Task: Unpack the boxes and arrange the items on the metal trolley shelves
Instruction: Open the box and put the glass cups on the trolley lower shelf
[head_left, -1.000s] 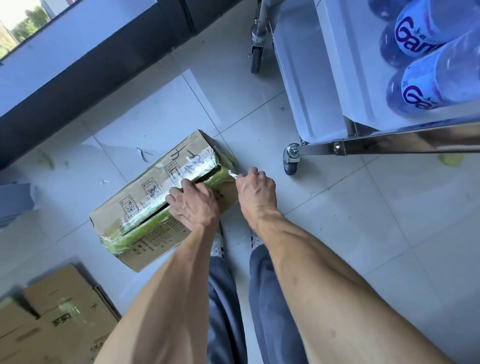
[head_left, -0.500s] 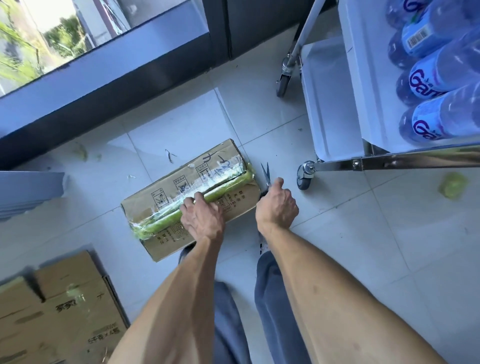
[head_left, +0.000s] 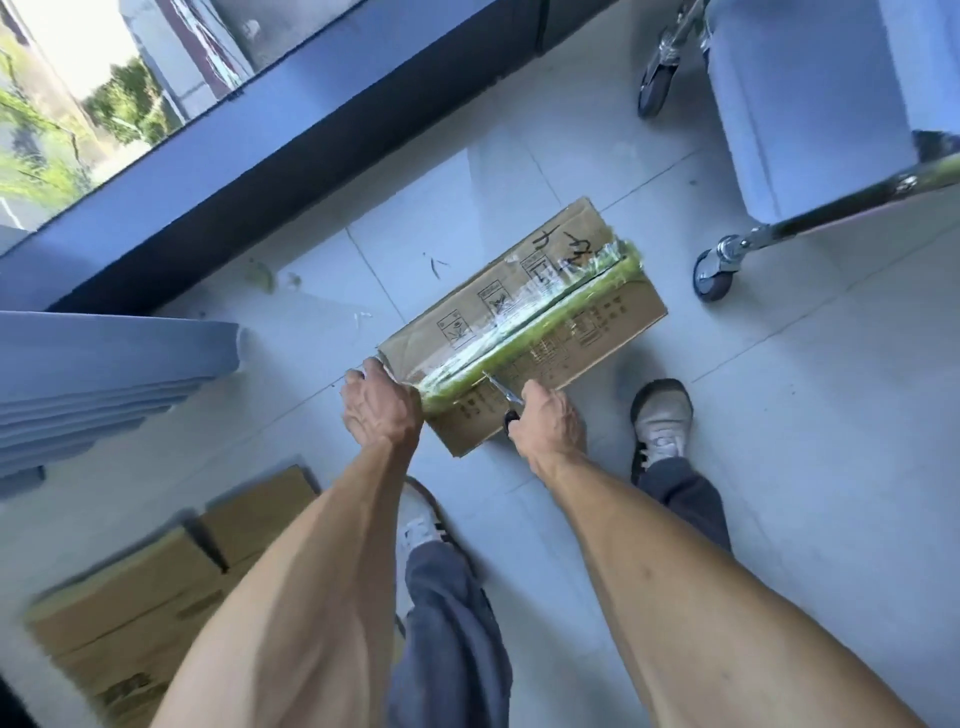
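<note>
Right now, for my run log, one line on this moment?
step: cutting tape | left hand: holds box end | right hand: scissors at taped seam | trolley: beside box

The brown cardboard box (head_left: 524, 325) carries black printed symbols and a green tape (head_left: 535, 325) seam. Grey floor tiles (head_left: 779, 415); blue-grey trousers (head_left: 452, 623); white shoes (head_left: 662, 421) with dark trim.
</note>
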